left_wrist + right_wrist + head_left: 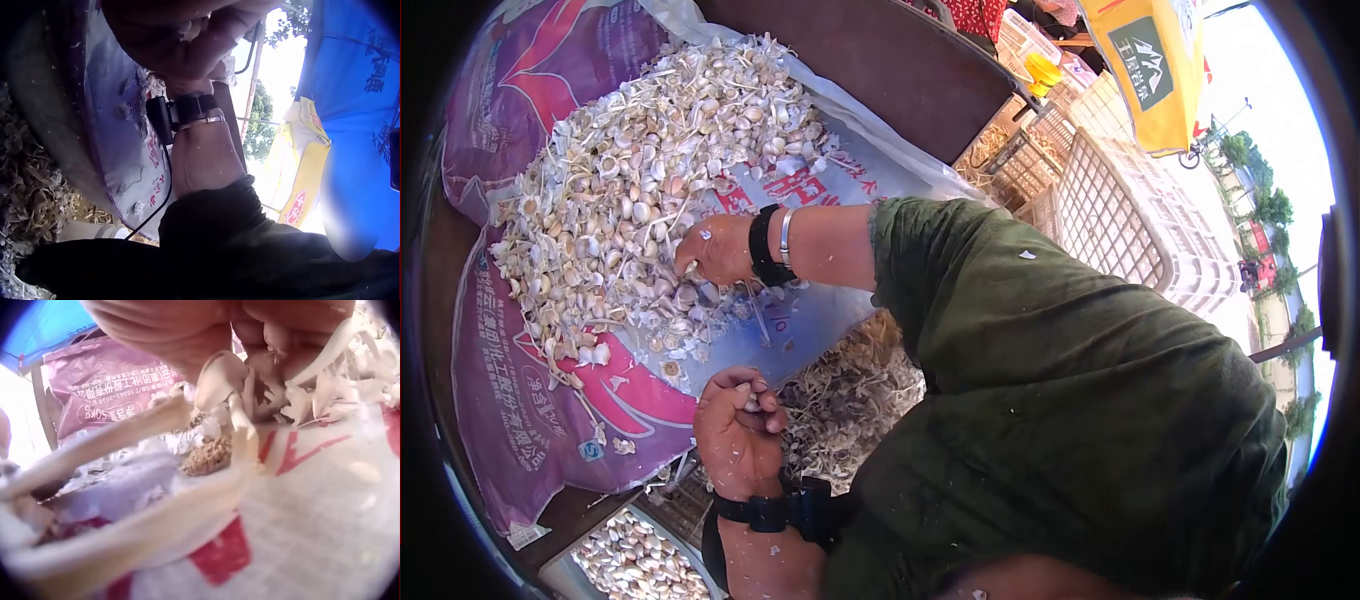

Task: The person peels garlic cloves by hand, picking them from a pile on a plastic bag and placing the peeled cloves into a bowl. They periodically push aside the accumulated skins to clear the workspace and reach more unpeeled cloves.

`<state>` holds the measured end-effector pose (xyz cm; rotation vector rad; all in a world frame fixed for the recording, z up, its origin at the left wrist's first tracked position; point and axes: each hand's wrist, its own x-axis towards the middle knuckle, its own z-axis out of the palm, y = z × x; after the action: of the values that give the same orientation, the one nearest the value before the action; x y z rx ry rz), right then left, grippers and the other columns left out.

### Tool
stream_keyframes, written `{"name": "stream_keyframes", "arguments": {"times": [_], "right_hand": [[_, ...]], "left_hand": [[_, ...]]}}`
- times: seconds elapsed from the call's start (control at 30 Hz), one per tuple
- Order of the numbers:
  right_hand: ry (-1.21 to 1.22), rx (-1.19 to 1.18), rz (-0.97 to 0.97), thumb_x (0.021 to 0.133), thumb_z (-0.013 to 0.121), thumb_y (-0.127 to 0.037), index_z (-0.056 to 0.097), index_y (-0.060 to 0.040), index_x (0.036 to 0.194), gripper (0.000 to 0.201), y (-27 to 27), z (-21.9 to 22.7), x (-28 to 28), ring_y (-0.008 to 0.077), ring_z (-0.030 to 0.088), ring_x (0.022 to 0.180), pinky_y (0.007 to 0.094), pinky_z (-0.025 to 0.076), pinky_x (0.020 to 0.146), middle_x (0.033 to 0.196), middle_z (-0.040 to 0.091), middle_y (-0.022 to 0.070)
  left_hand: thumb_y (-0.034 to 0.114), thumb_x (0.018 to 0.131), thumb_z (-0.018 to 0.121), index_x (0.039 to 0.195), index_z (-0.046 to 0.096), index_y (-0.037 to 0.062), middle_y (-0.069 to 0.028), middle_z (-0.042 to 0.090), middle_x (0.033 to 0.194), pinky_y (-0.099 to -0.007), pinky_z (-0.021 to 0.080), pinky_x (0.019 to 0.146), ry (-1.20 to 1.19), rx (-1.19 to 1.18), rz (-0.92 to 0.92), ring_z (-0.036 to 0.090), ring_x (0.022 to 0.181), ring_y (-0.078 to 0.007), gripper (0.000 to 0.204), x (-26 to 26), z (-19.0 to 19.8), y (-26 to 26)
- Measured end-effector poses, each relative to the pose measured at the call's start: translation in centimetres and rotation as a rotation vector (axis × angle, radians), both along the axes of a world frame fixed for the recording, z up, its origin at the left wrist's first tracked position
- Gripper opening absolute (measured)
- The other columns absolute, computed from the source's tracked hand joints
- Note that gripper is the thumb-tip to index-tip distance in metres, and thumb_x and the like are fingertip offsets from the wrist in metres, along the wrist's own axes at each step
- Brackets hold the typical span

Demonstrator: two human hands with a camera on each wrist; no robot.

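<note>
A broad heap of loose garlic cloves (635, 190) with dry skins and stalk bits lies on a spread woven sack (840, 190). At its near edge my right hand (722, 250) bends its fingers down among the cloves, a pale clove at its fingertips. In the right wrist view, papery garlic skin (219, 378) touches the underside of those fingers (169, 331), and blurred dry stalks (144, 531) cross in front. Lower down, my left hand (740, 425) is turned palm up, its fingers curled around a few garlic cloves (750, 398). The left wrist view shows that hand dark and close.
Discarded skins and stalks (855, 400) pile up beside my left hand. A container of clean whitish cloves (640, 560) stands at the lower left. Purple printed sacking (500, 390) borders the heap. Plastic crates (1110, 210) and a yellow umbrella (1150, 70) are behind.
</note>
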<state>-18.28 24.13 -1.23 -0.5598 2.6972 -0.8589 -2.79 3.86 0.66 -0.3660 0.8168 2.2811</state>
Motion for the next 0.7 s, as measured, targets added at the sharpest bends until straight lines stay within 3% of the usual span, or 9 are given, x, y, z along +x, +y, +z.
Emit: {"name": "stream_keyframes", "arguments": {"times": [0.03,0.2,0.27,0.33,0.4,0.43,0.5,0.63,0.7], "right_hand": [[0.137,-0.057,0.034,0.077,0.059,-0.002,0.069,-0.0099,0.106,0.032,0.4,-0.2,0.6,0.0283,0.065,0.093,0.0374,0.052,0.079,0.104,0.068,0.0137],[0.176,-0.119,-0.093,0.074,0.065,-0.007,0.071,-0.0082,0.101,0.028,2.4,0.0,1.6,0.0266,0.066,0.090,0.0347,0.052,0.083,0.100,0.070,0.0106],[-0.258,-0.420,-0.413,0.073,0.065,-0.007,0.071,-0.0071,0.100,0.028,3.4,0.0,1.6,0.0259,0.066,0.092,0.0356,0.052,0.082,0.098,0.070,0.0112],[-0.198,-0.374,-0.390,0.073,0.063,-0.005,0.071,-0.0058,0.099,0.028,4.8,-1.4,1.2,0.0280,0.067,0.090,0.0377,0.053,0.081,0.098,0.070,0.0138],[0.370,-0.051,-0.048,0.073,0.064,-0.009,0.070,-0.0048,0.094,0.022,6.5,-4.3,-0.1,0.0315,0.068,0.083,0.0393,0.054,0.075,0.087,0.069,0.0160],[0.368,-0.051,-0.045,0.073,0.064,-0.009,0.070,-0.0048,0.094,0.022,5.8,-2.0,1.0,0.0315,0.068,0.083,0.0393,0.054,0.075,0.087,0.069,0.0160],[0.544,0.288,-0.073,0.076,0.059,-0.011,0.068,-0.0049,0.092,0.019,4.4,2.3,3.6,0.0350,0.067,0.085,0.0414,0.054,0.075,0.091,0.069,0.0172],[0.307,0.308,0.018,0.078,0.059,-0.014,0.065,-0.0034,0.093,0.019,2.2,2.9,3.0,0.0369,0.066,0.089,0.0444,0.053,0.076,0.097,0.066,0.0182],[0.341,0.358,0.091,0.079,0.059,-0.016,0.067,-0.0055,0.093,0.019,1.1,1.5,2.1,0.0342,0.066,0.090,0.0433,0.053,0.077,0.096,0.068,0.0156]], "left_hand": [[0.001,0.082,0.052,0.097,0.056,-0.0004,-0.0099,0.057,0.079,-0.0290,0.043,0.047,-0.014,-0.051,0.029,0.054,0.061,-0.0176,0.016,0.2,0.5,0.3],[0.004,0.085,0.052,0.099,0.055,0.0008,-0.0069,0.056,0.077,-0.0272,0.039,0.047,-0.040,-0.096,0.025,0.051,0.060,-0.0152,0.015,0.0,0.7,0.8],[0.006,0.086,0.052,0.100,0.055,0.0013,-0.0062,0.055,0.077,-0.0270,0.039,0.047,-0.045,-0.133,0.026,0.050,0.060,-0.0147,0.015,-0.2,0.4,0.8],[0.009,0.088,0.052,0.101,0.056,0.0018,-0.0055,0.055,0.077,-0.0273,0.039,0.048,-0.008,-0.143,0.021,0.050,0.061,-0.0141,0.015,-0.4,0.1,1.0],[0.012,0.089,0.053,0.101,0.056,0.0030,-0.0040,0.054,0.077,-0.0259,0.038,0.048,0.010,-0.167,0.026,0.048,0.060,-0.0127,0.015,-0.4,0.3,1.2],[0.014,0.089,0.054,0.101,0.056,0.0042,-0.0025,0.053,0.076,-0.0245,0.037,0.048,0.025,-0.191,0.032,0.047,0.059,-0.0113,0.016,-0.3,0.3,1.4],[0.015,0.089,0.055,0.101,0.056,0.0040,-0.0026,0.053,0.076,-0.0244,0.037,0.048,0.028,-0.196,0.031,0.047,0.059,-0.0113,0.016,-0.1,0.5,1.5],[0.013,0.090,0.052,0.101,0.056,0.0019,-0.0052,0.055,0.077,-0.0261,0.039,0.048,0.031,-0.168,0.028,0.049,0.060,-0.0132,0.016,-0.4,0.1,1.3],[0.013,0.090,0.052,0.101,0.056,0.0019,-0.0053,0.055,0.077,-0.0263,0.039,0.048,0.034,-0.176,0.030,0.049,0.060,-0.0134,0.016,-0.4,0.1,1.2]]}}
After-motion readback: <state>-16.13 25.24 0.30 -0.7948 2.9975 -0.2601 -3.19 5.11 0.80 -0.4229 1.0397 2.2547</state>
